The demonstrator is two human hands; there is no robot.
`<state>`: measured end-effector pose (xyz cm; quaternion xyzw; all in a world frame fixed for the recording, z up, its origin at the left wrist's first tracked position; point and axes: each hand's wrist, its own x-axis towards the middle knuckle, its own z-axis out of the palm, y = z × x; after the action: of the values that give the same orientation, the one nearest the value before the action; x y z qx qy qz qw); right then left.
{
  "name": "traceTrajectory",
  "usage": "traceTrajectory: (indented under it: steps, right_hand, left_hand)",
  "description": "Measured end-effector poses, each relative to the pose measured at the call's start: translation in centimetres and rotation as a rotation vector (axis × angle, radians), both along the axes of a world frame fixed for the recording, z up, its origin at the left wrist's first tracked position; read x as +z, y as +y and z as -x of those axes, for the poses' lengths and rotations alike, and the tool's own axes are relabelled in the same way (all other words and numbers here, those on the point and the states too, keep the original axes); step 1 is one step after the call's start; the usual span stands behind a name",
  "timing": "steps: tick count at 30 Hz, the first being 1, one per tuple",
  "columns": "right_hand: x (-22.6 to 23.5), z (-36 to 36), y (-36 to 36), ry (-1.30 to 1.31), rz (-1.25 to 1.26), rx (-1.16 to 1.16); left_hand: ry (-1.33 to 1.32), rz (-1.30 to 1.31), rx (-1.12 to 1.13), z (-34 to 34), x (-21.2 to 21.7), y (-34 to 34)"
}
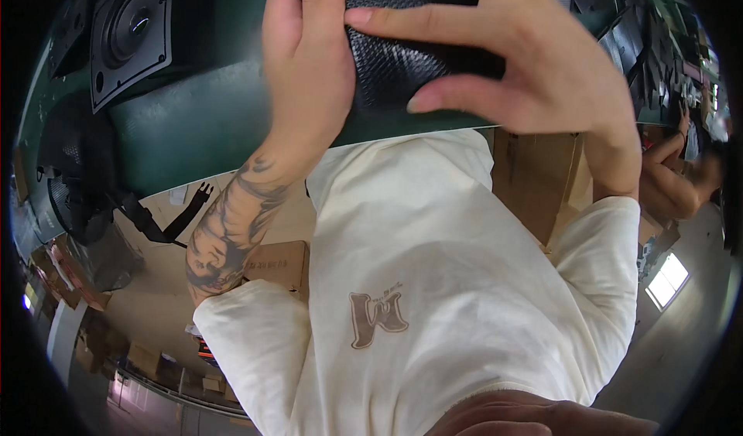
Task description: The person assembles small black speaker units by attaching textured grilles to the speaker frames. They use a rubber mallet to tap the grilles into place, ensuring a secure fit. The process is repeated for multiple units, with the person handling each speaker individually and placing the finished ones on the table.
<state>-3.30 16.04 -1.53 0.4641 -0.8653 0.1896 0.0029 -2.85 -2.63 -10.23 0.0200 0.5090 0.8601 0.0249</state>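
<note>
A black piece with a glossy, mesh-like texture [391, 68], which looks like a speaker grille, lies on the green table [209, 103] in front of me. My left hand [309, 57] rests along its left side, fingers stretched away from me; the fingertips run past the top of the picture. Over the piece spreads my right hand [526, 57], its index finger reaching to the left hand and its thumb apart from the fingers near the close edge. The right hand's other fingers are cut off by the frame or hidden.
A speaker panel with a round cone [131, 30] stands at the left of the table. Below it hangs a black bag [73, 157] with a buckled strap [182, 215]. Cardboard boxes [534, 173] are under the table. Black parts [631, 49] and another person's arm [669, 173] are at right.
</note>
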Motion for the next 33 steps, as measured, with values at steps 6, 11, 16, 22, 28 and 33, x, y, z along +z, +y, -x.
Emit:
traceTrajectory:
  steps: [6, 11, 16, 22, 28, 33]
  right_hand:
    - [1.3, 0.5, 2.9, 0.001, -0.114, -0.110]
    - [-0.8, -4.5, 3.7, -0.204, 0.281, -0.452]
    - [-7.9, -12.1, -0.4, -0.471, 1.144, -0.722]
    - [-9.1, -11.4, -1.3, -0.802, 1.267, -0.691]
    - [-8.9, -10.6, -1.7, -0.844, 1.353, -0.535]
    - [-9.2, -7.7, 0.0, -0.624, 1.042, -0.479]
  left_hand:
    - [0.044, 0.205, 0.096, -0.1, 0.4, -1.4]
    - [0.045, 0.463, 0.040, -3.0, 1.4, -4.7]
    - [0.103, 0.494, -0.114, -1.4, 1.9, -7.1]
    - [0.056, 0.329, -0.300, 0.1, 1.5, -5.1]
    - [-0.003, 0.424, -0.237, -0.7, 2.3, -4.5]
    - [0.123, 0.396, -0.015, -2.8, 0.9, -4.3]
